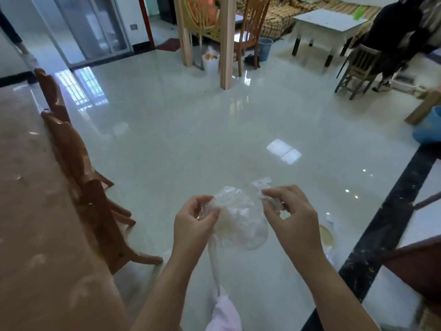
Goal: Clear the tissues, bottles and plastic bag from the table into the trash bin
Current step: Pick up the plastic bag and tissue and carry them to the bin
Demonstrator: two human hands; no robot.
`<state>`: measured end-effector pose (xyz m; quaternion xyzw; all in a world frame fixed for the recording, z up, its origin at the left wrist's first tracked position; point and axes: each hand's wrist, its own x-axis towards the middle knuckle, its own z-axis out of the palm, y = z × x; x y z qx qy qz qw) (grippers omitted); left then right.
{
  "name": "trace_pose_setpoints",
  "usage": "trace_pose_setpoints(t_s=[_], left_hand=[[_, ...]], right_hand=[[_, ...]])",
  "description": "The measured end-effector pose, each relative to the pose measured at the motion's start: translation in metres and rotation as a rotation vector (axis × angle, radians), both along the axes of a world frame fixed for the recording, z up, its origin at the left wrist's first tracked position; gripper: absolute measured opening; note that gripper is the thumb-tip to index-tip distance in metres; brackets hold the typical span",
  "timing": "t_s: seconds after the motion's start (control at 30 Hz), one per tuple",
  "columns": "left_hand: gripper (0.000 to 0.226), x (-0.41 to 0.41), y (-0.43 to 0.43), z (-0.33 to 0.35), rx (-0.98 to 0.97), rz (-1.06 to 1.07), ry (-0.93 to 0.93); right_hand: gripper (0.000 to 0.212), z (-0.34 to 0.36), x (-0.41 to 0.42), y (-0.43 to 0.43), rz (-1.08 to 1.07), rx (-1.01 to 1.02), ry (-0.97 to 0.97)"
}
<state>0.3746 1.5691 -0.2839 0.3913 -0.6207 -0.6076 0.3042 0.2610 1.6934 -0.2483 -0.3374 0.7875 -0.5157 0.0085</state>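
A clear, crumpled plastic bag [239, 222] hangs in front of me above the shiny floor, with something whitish bunched inside it. My left hand [194, 223] pinches the bag's left top edge between thumb and fingers. My right hand [290, 211] pinches the bag's right top edge, where a twisted bit of plastic sticks up. The brown table [35, 223] fills the left side of the view. A blue bin [265, 49] stands far off beside a wooden chair.
Wooden chairs [78, 173] are pushed against the table's right edge. A wooden post [226, 44] rises mid-floor. A white low table [330, 27] and a person in black [393, 37] are at the far right. A blue tub [428, 126] sits at the right edge.
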Motion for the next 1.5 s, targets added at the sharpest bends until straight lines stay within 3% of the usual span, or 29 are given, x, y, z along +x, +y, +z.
trace_pose_setpoints(t_s=[0.67,0.97,1.23,1.5], left_hand=[[0.024,-0.197,-0.255,0.001,-0.018,0.195,0.025],[0.024,-0.294,-0.39,0.033,-0.101,0.313,0.007],[0.023,-0.298,-0.519,0.027,-0.067,0.52,0.013],[0.023,-0.261,-0.706,0.02,-0.051,0.641,0.065]], right_hand=[[0.015,0.007,-0.218,-0.292,0.213,-0.049,-0.065],[0.014,0.029,-0.334,-0.444,0.36,-0.07,-0.038],[0.015,0.024,-0.351,-0.604,0.528,-0.043,-0.031],[0.019,0.026,-0.316,-0.814,0.68,-0.034,-0.028]])
